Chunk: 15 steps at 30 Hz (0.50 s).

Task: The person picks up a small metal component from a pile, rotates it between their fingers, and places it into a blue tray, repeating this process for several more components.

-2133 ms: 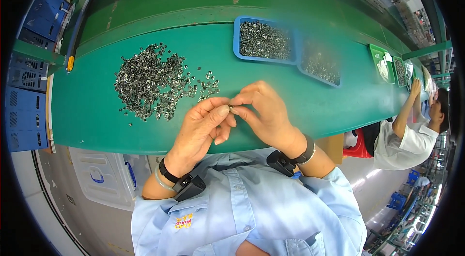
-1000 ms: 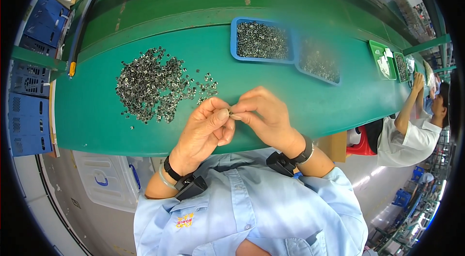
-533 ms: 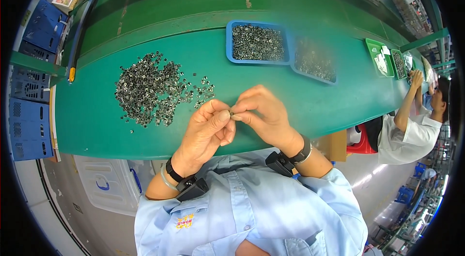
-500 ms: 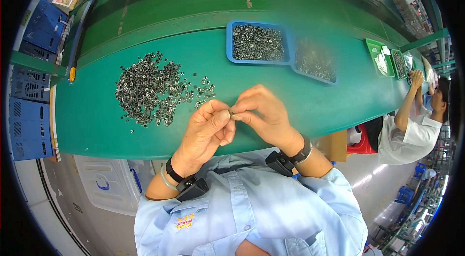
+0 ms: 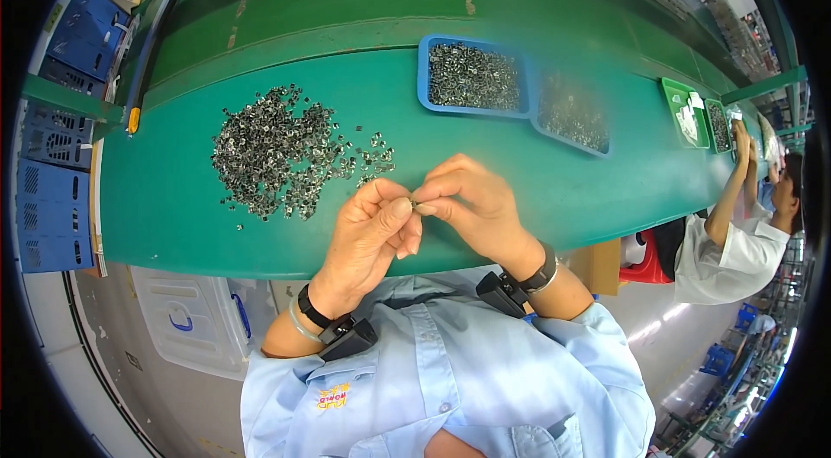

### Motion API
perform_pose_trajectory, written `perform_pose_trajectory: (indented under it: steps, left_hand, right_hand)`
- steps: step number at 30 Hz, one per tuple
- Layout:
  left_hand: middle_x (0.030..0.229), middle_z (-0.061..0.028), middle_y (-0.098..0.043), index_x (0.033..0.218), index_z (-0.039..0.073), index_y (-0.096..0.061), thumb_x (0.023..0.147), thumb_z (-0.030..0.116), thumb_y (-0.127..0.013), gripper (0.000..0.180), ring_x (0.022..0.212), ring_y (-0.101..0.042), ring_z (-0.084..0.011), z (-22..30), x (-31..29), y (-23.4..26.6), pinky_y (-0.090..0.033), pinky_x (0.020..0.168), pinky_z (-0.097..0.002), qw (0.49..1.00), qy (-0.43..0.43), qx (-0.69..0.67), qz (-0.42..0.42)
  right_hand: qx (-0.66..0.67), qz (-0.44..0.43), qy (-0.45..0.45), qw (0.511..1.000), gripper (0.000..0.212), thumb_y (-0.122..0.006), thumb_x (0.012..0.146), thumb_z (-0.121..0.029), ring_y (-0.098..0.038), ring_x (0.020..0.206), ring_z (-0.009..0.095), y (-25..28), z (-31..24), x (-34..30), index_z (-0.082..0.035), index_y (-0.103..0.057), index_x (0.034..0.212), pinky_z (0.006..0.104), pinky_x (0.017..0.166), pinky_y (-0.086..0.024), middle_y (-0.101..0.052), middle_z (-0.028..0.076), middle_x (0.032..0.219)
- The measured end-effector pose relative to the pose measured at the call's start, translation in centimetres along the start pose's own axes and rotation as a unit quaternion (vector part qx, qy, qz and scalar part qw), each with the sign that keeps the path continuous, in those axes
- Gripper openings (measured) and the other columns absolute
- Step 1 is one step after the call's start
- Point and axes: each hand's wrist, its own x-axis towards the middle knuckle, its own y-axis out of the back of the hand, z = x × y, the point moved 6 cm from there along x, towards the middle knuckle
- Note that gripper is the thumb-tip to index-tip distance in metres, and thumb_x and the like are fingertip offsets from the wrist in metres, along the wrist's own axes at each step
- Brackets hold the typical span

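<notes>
My left hand point(image 5: 370, 229) and my right hand point(image 5: 478, 205) meet over the near edge of the green table. Both are closed, fingertips pinching a tiny dark metal part point(image 5: 414, 203) between them. Fingers cover most of that part, so its exact shape is hidden. Just beyond my left hand, a few loose small metal clip-like pieces point(image 5: 374, 155) lie scattered. They trail off a large heap of similar shiny black and silver pieces point(image 5: 273, 151) on the left. Past my right hand stands a blue tray point(image 5: 423, 81) filled with small metal pieces.
A second tray point(image 5: 570, 144), blurred, adjoins the blue one and also holds small pieces. Farther right are a green tray point(image 5: 673, 107) with white items and a co-worker point(image 5: 731, 254) seated at the table. Blue crates point(image 5: 56, 216) stand left; a clear plastic box point(image 5: 190, 319) sits below.
My hands keep nearly the same pinch on the small part. The view has shifted slightly, so the heap and trays appear a little farther right. The co-worker's arms have moved a little.
</notes>
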Motion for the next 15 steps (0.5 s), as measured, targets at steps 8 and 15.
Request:
perform_pose_trajectory:
  steps: [8, 15]
  left_hand:
    - [0.066, -0.0055, -0.056, 0.087, 0.006, -0.05, 0.09, 0.019, -0.057, 0.015, 0.052, -0.052, -0.0118, -0.19, 0.16, -0.24, -0.039, 0.045, -0.0231, 0.998, -0.053, -0.021, -0.002]
    - [0.069, -0.0056, -0.057, 0.087, 0.007, -0.05, 0.09, 0.019, -0.058, 0.015, 0.054, -0.053, -0.012, 0.52, 0.25, -0.31, -0.041, 0.046, -0.0222, 0.998, -0.014, 0.064, 0.009]
  right_hand:
    - [0.043, 0.017, 0.002, 0.999, 0.009, -0.068, 0.077, -0.006, -0.057, 0.076, 0.017, -0.46, 0.12, -0.06, -0.007, -0.063, 0.084, 0.0283, 0.066, -0.047, -0.061, 0.003, 0.083]
    - [-0.074, -0.002, 0.052, 0.996, 0.012, -0.068, 0.077, -0.005, -0.059, 0.081, 0.019, 0.17, -0.58, -0.1, -0.009, -0.063, 0.088, 0.0295, 0.069, -0.047, -0.063, 0.004, 0.088]
